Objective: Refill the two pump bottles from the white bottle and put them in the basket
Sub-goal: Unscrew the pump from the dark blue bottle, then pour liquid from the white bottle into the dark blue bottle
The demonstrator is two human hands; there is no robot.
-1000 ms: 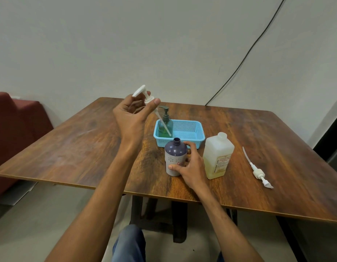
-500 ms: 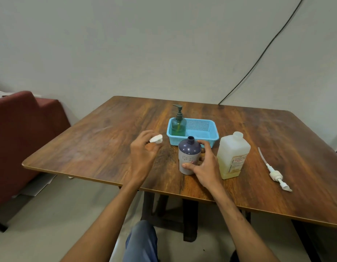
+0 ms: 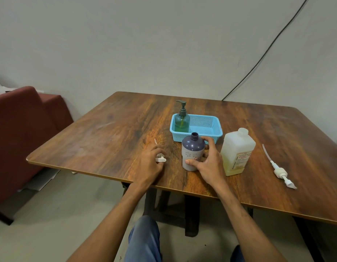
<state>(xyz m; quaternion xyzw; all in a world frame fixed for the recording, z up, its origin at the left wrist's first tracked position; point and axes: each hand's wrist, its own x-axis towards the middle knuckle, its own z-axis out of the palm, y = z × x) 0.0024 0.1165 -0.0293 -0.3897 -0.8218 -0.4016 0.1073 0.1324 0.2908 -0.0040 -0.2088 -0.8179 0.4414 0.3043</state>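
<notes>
Counting bottles: three, all upright: purple bottle (image 3: 193, 148), green pump bottle (image 3: 182, 121), white bottle (image 3: 237, 152).
Pumps: three. One dark, screwed onto the green pump bottle; two white and off any bottle, held pump (image 3: 161, 159) and loose pump (image 3: 279, 172).
Baskets: one, blue basket (image 3: 217, 123), at 12 o'clock of the purple bottle, just behind it; carries the green pump bottle in its 9 o'clock end.
Purple bottle: near the front edge of the table (image 3: 107, 133), neck open, no pump fitted.
White bottle: at 3 o'clock of the purple bottle, uncapped, yellowish liquid in the lower part.
Right hand (image 3: 207, 163): thumb in front, fingers behind, wrapped round the purple bottle.
Left hand (image 3: 150, 163): at 9 o'clock of the purple bottle, knuckles up, fingers curled over the held pump down on the table; nozzle pokes out toward 3 o'clock, tube tip toward 12 o'clock.
Loose pump: flat on the table beyond the white bottle at 3 o'clock, well apart from both hands.
Around: red sofa (image 3: 22, 129) at 9 o'clock off the table; black cable (image 3: 268, 48) up the wall at 1 o'clock; knee in blue trousers (image 3: 145, 239) at 6 o'clock.
Blocking: right fingers between purple bottle and basket wall; white bottle between right hand and loose pump.
</notes>
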